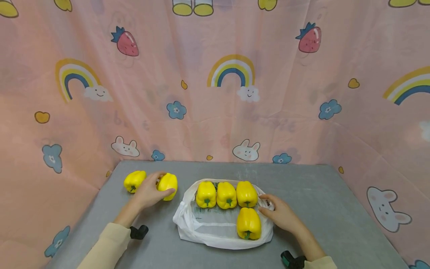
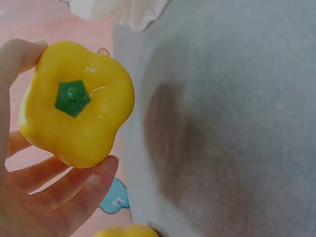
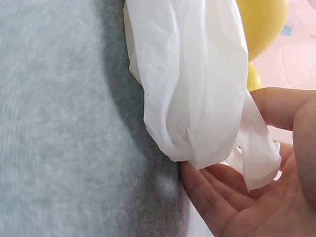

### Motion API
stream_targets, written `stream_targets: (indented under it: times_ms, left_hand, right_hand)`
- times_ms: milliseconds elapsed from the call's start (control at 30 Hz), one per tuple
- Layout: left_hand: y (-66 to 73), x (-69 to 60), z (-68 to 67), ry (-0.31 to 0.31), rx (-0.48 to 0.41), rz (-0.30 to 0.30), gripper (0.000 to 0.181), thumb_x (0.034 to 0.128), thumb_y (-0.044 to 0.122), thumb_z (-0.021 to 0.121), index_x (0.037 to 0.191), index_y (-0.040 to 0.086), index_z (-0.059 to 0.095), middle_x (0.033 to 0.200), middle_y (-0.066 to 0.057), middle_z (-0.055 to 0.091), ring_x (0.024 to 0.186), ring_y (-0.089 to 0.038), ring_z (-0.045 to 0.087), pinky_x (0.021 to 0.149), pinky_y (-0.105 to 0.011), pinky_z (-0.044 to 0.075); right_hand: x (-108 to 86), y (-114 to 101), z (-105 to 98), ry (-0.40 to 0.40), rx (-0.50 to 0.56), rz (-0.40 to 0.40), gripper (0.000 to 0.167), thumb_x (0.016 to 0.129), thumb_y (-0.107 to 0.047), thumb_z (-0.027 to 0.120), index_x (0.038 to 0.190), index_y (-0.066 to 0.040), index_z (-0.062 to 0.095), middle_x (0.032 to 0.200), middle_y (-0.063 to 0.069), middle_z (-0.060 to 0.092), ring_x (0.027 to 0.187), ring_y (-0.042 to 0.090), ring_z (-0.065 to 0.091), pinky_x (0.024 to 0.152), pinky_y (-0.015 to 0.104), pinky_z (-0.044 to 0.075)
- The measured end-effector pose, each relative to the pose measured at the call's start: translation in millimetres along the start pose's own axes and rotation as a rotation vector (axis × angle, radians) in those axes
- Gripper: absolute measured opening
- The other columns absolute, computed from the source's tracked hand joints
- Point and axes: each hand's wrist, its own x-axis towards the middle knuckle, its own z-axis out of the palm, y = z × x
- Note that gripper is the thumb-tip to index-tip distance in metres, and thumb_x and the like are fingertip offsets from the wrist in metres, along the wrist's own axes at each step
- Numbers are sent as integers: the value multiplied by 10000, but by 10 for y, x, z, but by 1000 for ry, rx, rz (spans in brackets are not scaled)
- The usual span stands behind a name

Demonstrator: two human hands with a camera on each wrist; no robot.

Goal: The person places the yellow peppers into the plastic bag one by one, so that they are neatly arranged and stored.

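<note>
My left hand (image 1: 149, 192) grips a yellow bell pepper (image 1: 169, 184) at the left of the table. In the left wrist view the pepper's (image 2: 106, 108) green stem faces the camera, with thumb and fingers on opposite sides. Another yellow bell pepper (image 1: 135, 181) lies just left of that hand. A white plastic bag (image 1: 191, 233) lies spread in the middle, its mouth wide. Several yellow peppers sit in it: a row of three at the back and one pepper (image 1: 249, 224) at front right. My right hand (image 1: 283, 215) holds the bag's right rim, the plastic (image 3: 197, 98) between thumb and fingers.
A grey table (image 1: 322, 201) lies under everything. Behind it and along both sides hangs a pink printed curtain (image 1: 285, 123). A dark band (image 1: 139, 232) sits at my left wrist and another dark band (image 1: 292, 260) at my right.
</note>
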Motion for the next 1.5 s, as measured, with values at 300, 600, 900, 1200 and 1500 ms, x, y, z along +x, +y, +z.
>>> stream_targets:
  times_ms: [300,600,900,1200,1500]
  left_hand:
    - [198,-27,6,6,23,14,782,831,505,803,1415,66,525,1379,-175,563,1173,-348,569,974,-553,509]
    - [324,-38,22,26,2,36,773,826,506,806,1415,88,529,1362,-150,570,1130,-323,578,937,-527,532]
    - [487,-56,18,34,-13,103,727,825,444,826,1394,90,545,1347,-130,584,1105,-300,587,888,-484,560]
    - [645,-104,45,30,-53,155,693,830,423,828,1383,103,560,1303,-98,597,1064,-271,588,830,-429,571]
    - [804,-153,133,-12,-96,182,700,830,446,825,1385,111,559,1310,-76,591,1058,-238,592,836,-394,579]
  right_hand:
    - [-1,0,-1,6,7,-8,509,970,-319,689,1382,-38,588,1425,219,552,1363,466,444,1083,679,344]
    - [0,3,1,-6,10,-6,521,976,-327,684,1391,-30,579,1428,221,547,1366,466,439,1083,674,348]
    - [0,-11,-4,-2,4,5,502,977,-307,683,1389,-39,583,1426,212,553,1366,461,442,1084,674,346]
    - [1,-9,3,0,-2,-6,497,978,-303,682,1383,-33,586,1420,207,560,1364,459,445,1087,673,345]
    - [-3,-4,4,1,4,-5,504,979,-303,681,1389,-29,578,1439,221,542,1367,464,440,1081,676,348]
